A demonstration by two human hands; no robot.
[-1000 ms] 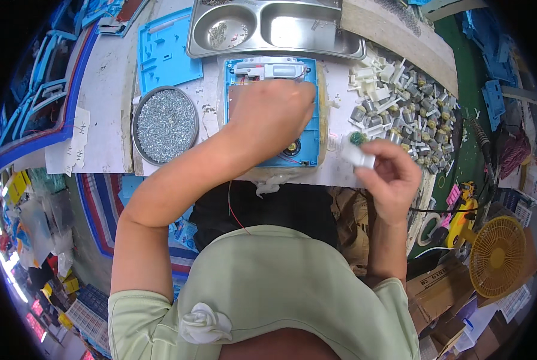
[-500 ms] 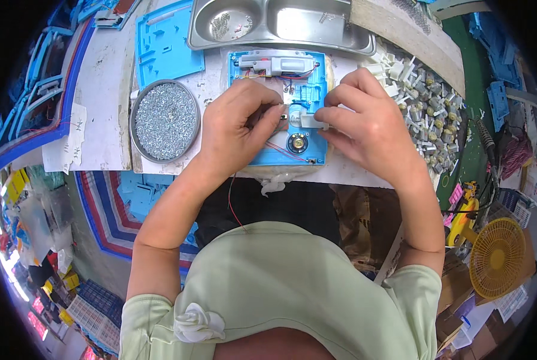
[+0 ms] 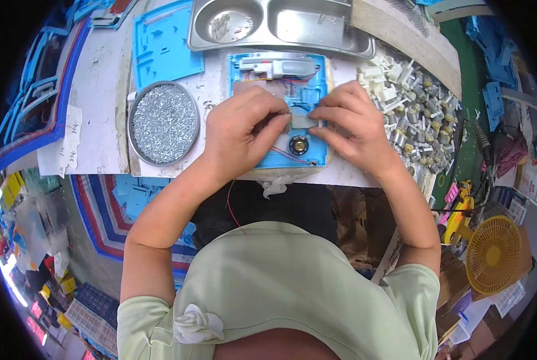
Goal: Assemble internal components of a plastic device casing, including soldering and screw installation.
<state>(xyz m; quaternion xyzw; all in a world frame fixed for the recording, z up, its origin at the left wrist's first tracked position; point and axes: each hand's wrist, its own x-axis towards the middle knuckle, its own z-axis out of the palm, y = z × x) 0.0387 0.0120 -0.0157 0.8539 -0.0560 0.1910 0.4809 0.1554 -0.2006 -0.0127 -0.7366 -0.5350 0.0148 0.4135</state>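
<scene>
A blue plastic housing [image 3: 259, 158] lies before me on the table, with wires, a grey-white mechanism [image 3: 280, 67] along its far side and a small round speaker [image 3: 298, 145] in its near part. Over its middle, both hands close in on a small grey-white motor unit [image 3: 302, 121]. My right hand [image 3: 353, 127] pinches the unit's right end between thumb and fingers. On the other side my left hand [image 3: 244, 129] is closed, thumb against forefinger, at the unit's left end; what sits in that pinch is mostly hidden by the fingers.
A round tray of screws [image 3: 164, 123] stands to the left, below a blue panel [image 3: 165, 48]. At the back is a steel tray [image 3: 313, 30] with small parts. Many small motors with white fittings [image 3: 424, 114] are heaped at right, beside a wooden board [image 3: 415, 42].
My right hand has shifted slightly left, and the motor unit has moved left with it, closer to my left fingertips. The left hand has moved slightly right.
</scene>
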